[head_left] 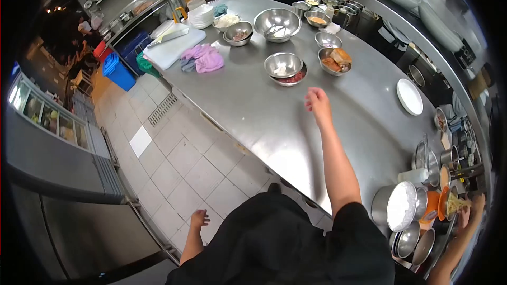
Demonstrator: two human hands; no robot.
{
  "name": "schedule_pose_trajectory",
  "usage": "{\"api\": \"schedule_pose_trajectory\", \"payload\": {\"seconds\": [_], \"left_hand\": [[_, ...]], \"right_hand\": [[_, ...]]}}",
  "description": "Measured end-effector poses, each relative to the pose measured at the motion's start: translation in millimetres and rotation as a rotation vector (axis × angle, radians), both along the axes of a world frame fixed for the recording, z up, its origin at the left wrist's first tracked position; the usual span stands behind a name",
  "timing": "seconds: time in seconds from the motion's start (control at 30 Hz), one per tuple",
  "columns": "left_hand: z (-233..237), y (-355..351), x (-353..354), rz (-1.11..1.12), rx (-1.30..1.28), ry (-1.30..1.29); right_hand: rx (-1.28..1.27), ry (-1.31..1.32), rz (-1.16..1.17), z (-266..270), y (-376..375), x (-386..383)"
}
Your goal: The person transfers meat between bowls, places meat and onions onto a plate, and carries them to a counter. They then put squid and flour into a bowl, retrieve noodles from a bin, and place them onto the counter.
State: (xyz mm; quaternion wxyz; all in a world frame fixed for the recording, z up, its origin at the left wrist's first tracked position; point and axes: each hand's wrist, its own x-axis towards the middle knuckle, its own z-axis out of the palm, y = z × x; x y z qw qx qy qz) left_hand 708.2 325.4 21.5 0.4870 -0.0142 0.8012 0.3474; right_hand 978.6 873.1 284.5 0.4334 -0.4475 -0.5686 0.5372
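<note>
Right hand hovers above the middle of the surface, its grip loosely curled and empty; left hand hangs slack beyond the near edge. The stacked steel bowls sit just ahead, best taken by the rim and kept level

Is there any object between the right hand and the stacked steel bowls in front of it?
Nothing visible. Only bare steel table lies between the right hand and the stacked bowls. The pink cloths and the white plate lie off to either side.
</note>
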Motion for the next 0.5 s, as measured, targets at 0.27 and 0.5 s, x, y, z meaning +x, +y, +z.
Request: {"api": "schedule_pose_trajectory", "payload": {"seconds": [0.27, 0.5], "left_hand": [[78.8, 113.4, -78.3, 0.016, 0.228, 0.107], [82.8, 195.0, -159.6, -0.066, 0.381, 0.106]], "right_hand": [[0.155, -0.783, -0.155, -13.3, 133.9, -80.4], [0.350, -0.800, -0.483, -12.5, 101.6, -70.8]]}}
